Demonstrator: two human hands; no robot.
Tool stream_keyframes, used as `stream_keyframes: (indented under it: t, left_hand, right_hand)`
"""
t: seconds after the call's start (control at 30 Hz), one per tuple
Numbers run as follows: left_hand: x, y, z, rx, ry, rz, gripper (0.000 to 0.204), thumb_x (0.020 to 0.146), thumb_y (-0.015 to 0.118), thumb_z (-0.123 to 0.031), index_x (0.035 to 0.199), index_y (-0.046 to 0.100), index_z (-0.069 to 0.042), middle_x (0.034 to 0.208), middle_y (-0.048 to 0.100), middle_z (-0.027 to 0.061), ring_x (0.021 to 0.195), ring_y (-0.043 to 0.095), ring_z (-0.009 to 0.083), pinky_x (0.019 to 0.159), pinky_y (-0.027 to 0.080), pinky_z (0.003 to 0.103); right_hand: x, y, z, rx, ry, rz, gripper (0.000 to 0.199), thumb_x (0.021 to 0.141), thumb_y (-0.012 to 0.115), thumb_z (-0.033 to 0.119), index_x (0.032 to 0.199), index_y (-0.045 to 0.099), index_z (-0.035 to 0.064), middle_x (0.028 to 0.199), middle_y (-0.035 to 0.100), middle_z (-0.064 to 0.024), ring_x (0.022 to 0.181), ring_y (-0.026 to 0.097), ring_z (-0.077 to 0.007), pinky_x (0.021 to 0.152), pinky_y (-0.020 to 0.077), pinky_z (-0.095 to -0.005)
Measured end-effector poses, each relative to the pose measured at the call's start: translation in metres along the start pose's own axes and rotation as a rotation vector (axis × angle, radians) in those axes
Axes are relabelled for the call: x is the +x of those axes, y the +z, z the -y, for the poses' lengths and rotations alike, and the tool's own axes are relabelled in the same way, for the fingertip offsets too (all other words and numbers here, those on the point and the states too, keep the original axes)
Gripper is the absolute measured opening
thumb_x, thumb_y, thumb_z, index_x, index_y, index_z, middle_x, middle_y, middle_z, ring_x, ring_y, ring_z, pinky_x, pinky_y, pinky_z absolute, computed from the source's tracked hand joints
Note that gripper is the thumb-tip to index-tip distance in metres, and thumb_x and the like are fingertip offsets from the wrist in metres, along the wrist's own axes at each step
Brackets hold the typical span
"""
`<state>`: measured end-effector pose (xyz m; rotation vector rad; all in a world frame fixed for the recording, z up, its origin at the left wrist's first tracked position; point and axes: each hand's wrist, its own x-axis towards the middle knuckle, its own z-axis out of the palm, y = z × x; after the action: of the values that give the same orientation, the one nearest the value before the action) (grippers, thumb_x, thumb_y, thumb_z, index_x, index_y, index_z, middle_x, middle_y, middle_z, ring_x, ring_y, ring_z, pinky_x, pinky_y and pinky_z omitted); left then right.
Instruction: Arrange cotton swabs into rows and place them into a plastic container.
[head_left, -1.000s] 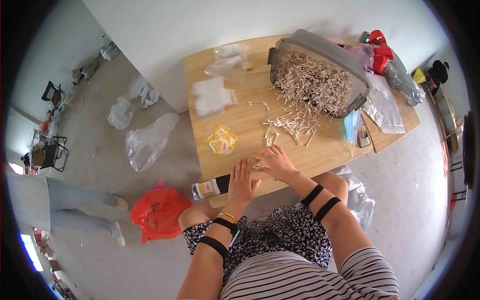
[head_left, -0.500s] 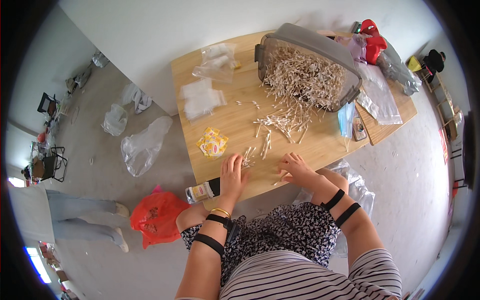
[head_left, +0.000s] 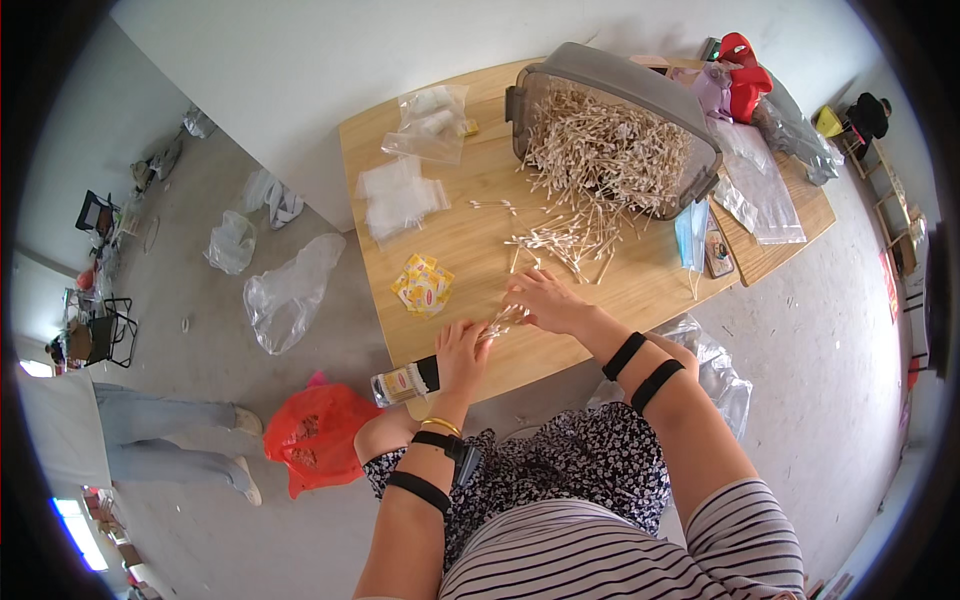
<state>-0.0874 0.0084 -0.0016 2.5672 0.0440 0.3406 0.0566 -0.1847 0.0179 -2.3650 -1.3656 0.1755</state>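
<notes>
We read this step as gathering: a few swabs (head_left: pixel 508 316) sit between left hand (head_left: pixel 463 355) and right hand (head_left: pixel 545 300) over the near tabletop (head_left: pixel 640 283), both hands' fingers half-curled; firmness of hold we cannot tell. Next move, we judge, calls for evening the tips.

Left hand (head_left: pixel 462 352) and right hand (head_left: pixel 547 302) at small swab cluster (head_left: pixel 505 317), loose swabs (head_left: pixel 570 243) beyond, tipped grey tub (head_left: pixel 612 78), desk (head_left: pixel 470 262), yellow packets (head_left: pixel 424 285) leftward.

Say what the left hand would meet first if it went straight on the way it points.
Likely the left hand would meet the small bunch of cotton swabs just ahead, then the right hand; depth there is unclear.
</notes>
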Motion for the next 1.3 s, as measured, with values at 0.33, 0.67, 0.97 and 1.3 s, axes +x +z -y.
stream_keyframes:
  t: [0.33, 0.67, 0.97, 1.3]
  left_hand:
    - [-0.011, -0.005, 0.008, -0.068, 0.015, -0.089, 0.022, 0.086, 0.073, -0.017, 0.106, 0.075, -0.01, 0.099, 0.065, 0.0031, 0.095, 0.059, 0.0274, 0.088, 0.045, 0.042]
    - [-0.018, -0.006, 0.008, -0.049, 0.047, -0.111, 0.021, 0.087, 0.073, -0.02, 0.105, 0.076, -0.009, 0.099, 0.065, 0.0037, 0.094, 0.059, 0.028, 0.086, 0.046, 0.042]
    - [-0.024, -0.007, 0.012, -0.024, 0.032, -0.089, 0.036, 0.084, 0.074, -0.019, 0.118, 0.069, -0.008, 0.107, 0.066, 0.0042, 0.104, 0.059, 0.0286, 0.092, 0.045, 0.044]
    - [-0.039, 0.001, 0.001, -0.111, -0.053, -0.044, 0.07, 0.089, 0.067, -0.011, 0.15, 0.035, 0.0, 0.151, 0.042, 0.0228, 0.143, 0.036, 0.0429, 0.119, 0.03, 0.054]
  right_hand:
    - [-0.013, -0.007, -0.009, -0.034, 0.211, -0.173, 0.013, 0.081, 0.076, 0.017, 0.093, 0.07, 0.0148, 0.114, 0.06, -0.0046, 0.118, 0.052, -0.0272, 0.103, 0.0412, -0.042]
    - [-0.014, 0.024, 0.027, 0.143, 0.12, -0.159, 0.012, 0.081, 0.074, 0.015, 0.09, 0.067, 0.0133, 0.1, 0.062, -0.0047, 0.105, 0.058, -0.0267, 0.094, 0.0447, -0.0413]
    - [-0.024, 0.011, 0.016, 0.048, 0.26, -0.251, 0.009, 0.083, 0.071, 0.013, 0.088, 0.065, 0.0108, 0.097, 0.062, -0.0062, 0.101, 0.059, -0.0271, 0.09, 0.0459, -0.0411]
    - [0.015, 0.045, 0.067, 0.353, 0.211, -0.308, 0.019, 0.086, 0.062, 0.004, 0.104, 0.067, 0.0077, 0.108, 0.06, -0.0103, 0.108, 0.057, -0.0316, 0.096, 0.0476, -0.043]
